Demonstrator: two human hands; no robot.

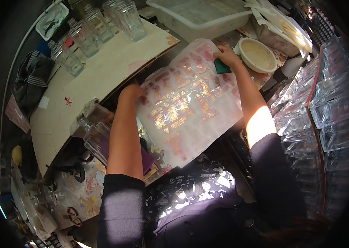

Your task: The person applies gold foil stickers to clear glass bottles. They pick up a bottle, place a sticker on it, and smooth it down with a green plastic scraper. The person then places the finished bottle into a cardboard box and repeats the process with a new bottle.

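Translucent plastic sheet (186, 103), printed with gold and red decal motifs, is lying at the centre of the view, slanting from 12 o'clock down toward 6 o'clock above the person's lap. The left hand (132, 90) is gripping the sheet's edge at 9 o'clock, its fingers curling under the film. The right hand (226, 56) is pressing on the sheet's upper corner at 1 o'clock, clenching a small green squeegee (221, 67) against the film. A round cream bowl (259, 56) is standing just beside the right hand at 2 o'clock. A pale plastic tub (199, 16) is sitting at 12 o'clock, beyond the sheet. The cream tabletop (100, 74) is stretching out at 10 o'clock, carrying a row of clear square glass bottles (96, 31) along its far edge. Another clear glass bottle (98, 136) is lying just beside the left forearm at 8 o'clock, near a purple pad (147, 159). Stacks of clear glassware (327, 107) are filling the 3 o'clock side, well apart from both hands. A striped cloth (32, 80) is hanging at 9 o'clock beyond the tabletop.
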